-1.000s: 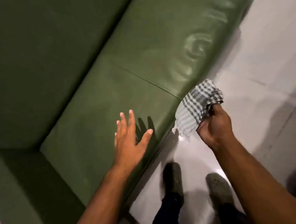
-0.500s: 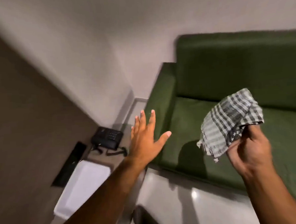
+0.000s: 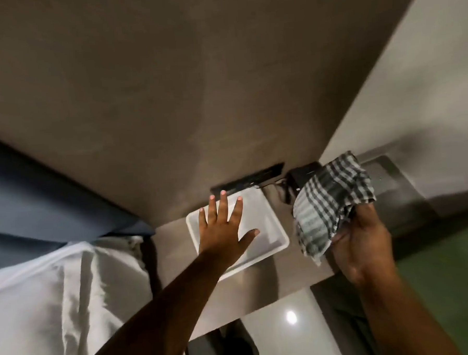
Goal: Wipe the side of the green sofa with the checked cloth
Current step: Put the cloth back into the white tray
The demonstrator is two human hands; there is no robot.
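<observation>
My right hand holds the bunched checked cloth up in the air at the right, over the gap between a side table and the green sofa. Only a corner of the green sofa shows at the lower right, its armrest top dark and blurred behind the cloth. The cloth does not touch the sofa. My left hand is spread flat with fingers apart, hovering over a white tray and holding nothing.
A white tray lies on a brown side table against the wall. A black telephone and a dark wall panel sit behind it. A bed with white sheets is at the left. Shiny floor lies below.
My view has swung left, from the sofa seat to the side table and bed. Both hands moved with it; the cloth stays in my right hand, the left stays spread.
</observation>
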